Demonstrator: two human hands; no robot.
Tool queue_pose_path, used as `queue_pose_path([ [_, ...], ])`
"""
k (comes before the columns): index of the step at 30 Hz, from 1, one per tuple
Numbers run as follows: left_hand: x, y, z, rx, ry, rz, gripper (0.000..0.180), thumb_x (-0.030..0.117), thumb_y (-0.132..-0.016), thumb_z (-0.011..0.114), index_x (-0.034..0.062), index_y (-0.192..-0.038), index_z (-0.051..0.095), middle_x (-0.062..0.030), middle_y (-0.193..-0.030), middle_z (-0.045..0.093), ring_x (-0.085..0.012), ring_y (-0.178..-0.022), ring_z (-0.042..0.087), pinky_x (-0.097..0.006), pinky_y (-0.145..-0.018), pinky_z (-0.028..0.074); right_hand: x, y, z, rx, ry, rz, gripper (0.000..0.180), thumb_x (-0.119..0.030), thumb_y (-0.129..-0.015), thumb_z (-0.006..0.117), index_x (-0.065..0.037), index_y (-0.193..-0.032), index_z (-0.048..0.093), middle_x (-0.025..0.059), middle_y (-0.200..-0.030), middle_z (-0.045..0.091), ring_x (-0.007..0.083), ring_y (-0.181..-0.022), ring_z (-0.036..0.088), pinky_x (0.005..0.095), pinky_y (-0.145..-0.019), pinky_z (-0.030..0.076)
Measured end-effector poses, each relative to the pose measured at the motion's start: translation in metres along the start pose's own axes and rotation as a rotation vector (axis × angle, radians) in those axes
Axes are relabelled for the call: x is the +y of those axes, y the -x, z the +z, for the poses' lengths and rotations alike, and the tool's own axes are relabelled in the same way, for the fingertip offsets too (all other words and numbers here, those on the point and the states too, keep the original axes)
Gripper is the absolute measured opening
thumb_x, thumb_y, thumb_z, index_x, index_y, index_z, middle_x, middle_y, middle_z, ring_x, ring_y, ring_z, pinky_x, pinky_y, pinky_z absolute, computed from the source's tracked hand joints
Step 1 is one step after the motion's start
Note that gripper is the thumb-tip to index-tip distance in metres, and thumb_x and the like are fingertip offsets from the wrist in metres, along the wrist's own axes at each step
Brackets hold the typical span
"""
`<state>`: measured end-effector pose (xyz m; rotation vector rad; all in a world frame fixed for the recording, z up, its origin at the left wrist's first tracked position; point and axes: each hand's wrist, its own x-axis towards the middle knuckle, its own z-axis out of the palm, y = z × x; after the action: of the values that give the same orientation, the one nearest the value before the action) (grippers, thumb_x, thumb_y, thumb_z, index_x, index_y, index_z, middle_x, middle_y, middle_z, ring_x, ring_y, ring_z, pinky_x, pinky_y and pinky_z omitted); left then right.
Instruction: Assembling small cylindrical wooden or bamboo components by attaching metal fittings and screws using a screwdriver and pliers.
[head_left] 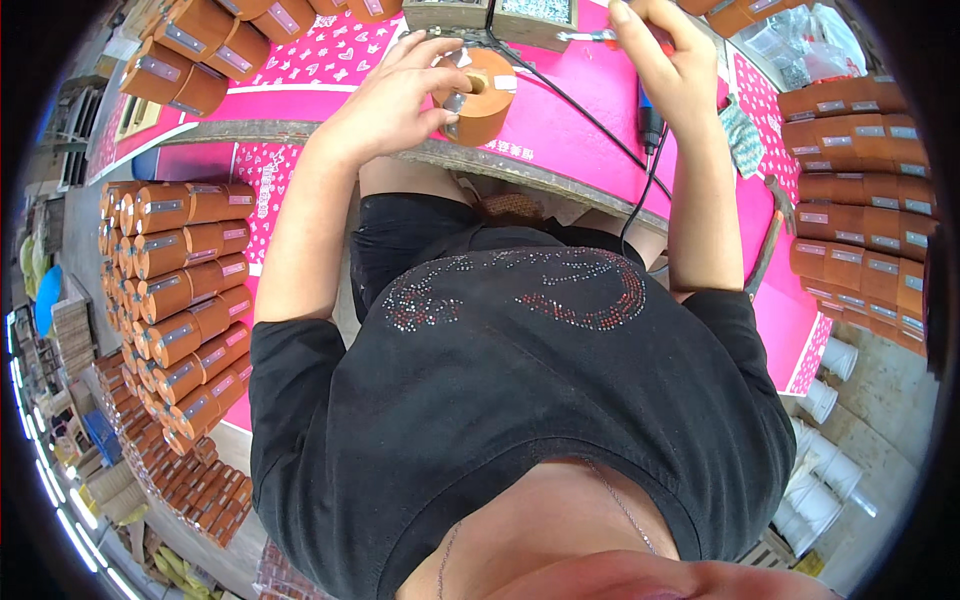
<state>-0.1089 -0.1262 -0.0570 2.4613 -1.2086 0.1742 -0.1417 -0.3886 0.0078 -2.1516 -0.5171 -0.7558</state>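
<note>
At the table's near edge stands an orange-brown cylinder (492,112) with a round hole in its top and a pale label. My left hand (405,95) curls its fingers against the cylinder's left side, gripping it, beside a small shiny metal piece (455,102). My right hand (668,60) is raised to the right of it, closed around a corded tool (649,122) that looks like an electric screwdriver, blue and black with a trailing black cord. A thin metal tool tip with red (590,36) shows left of that hand; whether it belongs to the same tool, I cannot tell.
Stacked brown cylinders (190,270) rise at the left, with more stacks (865,215) at the right. Wooden trays (540,30) of small metal parts stand at the back. A hammer (768,245), a teal cloth (741,138) and plastic bags (810,45) lie at the right.
</note>
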Motion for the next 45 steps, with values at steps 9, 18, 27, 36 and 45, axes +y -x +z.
queue_pose_path([
  [9, 0.019, -0.001, 0.036, 0.256, 0.272, -0.106, 0.028, 0.016, -0.070, 0.071, 0.0015, -0.088, 0.056, -0.0111, -0.133, 0.045, -0.0350, -0.127, 0.034, -0.043, -0.105, 0.028, 0.001, 0.030, 0.011, -0.156, -0.045, 0.262, 0.021, -0.019, -0.087, 0.060, -0.001, -0.079, 0.060, 0.0004, -0.068, 0.060, 0.0049, -0.065, 0.054, 0.0198, -0.061, 0.042],
  [18, 0.029, -0.001, 0.050, 0.406, 0.367, -0.279, 0.030, 0.017, -0.067, 0.074, 0.0010, -0.088, 0.061, -0.0135, -0.128, 0.048, -0.0293, -0.117, 0.047, -0.037, -0.096, 0.039, 0.000, 0.028, 0.036, -0.209, -0.090, 0.145, 0.017, -0.019, -0.083, 0.064, -0.003, -0.078, 0.060, 0.0096, -0.062, 0.059, 0.0138, -0.056, 0.059, 0.0267, -0.054, 0.046],
  [27, 0.018, 0.000, 0.048, 0.391, 0.584, -0.155, 0.023, 0.007, -0.068, 0.074, 0.0019, -0.086, 0.061, -0.0095, -0.125, 0.052, -0.0235, -0.117, 0.048, -0.034, -0.096, 0.040, 0.000, 0.016, 0.066, -0.321, -0.021, 0.081, 0.019, -0.023, -0.082, 0.061, -0.005, -0.078, 0.060, 0.0133, -0.064, 0.061, 0.0281, -0.059, 0.062, 0.0345, -0.052, 0.047],
  [36, 0.019, -0.001, 0.047, 0.383, 0.578, -0.184, 0.023, 0.007, -0.068, 0.074, 0.0021, -0.086, 0.061, -0.0090, -0.125, 0.052, -0.0239, -0.116, 0.049, -0.033, -0.095, 0.041, 0.002, 0.010, 0.066, -0.347, 0.040, 0.018, 0.017, -0.024, -0.081, 0.061, -0.007, -0.080, 0.061, 0.0122, -0.064, 0.062, 0.0286, -0.059, 0.062, 0.0347, -0.053, 0.048],
  [45, 0.020, 0.000, 0.047, 0.390, 0.580, -0.176, 0.026, 0.009, -0.067, 0.074, 0.0017, -0.089, 0.062, -0.0096, -0.126, 0.052, -0.0239, -0.116, 0.049, -0.033, -0.095, 0.042, -0.003, 0.001, 0.063, -0.454, 0.130, -0.062, 0.016, -0.023, -0.079, 0.064, -0.007, -0.077, 0.062, 0.0112, -0.065, 0.062, 0.0285, -0.060, 0.062, 0.0364, -0.054, 0.049],
])
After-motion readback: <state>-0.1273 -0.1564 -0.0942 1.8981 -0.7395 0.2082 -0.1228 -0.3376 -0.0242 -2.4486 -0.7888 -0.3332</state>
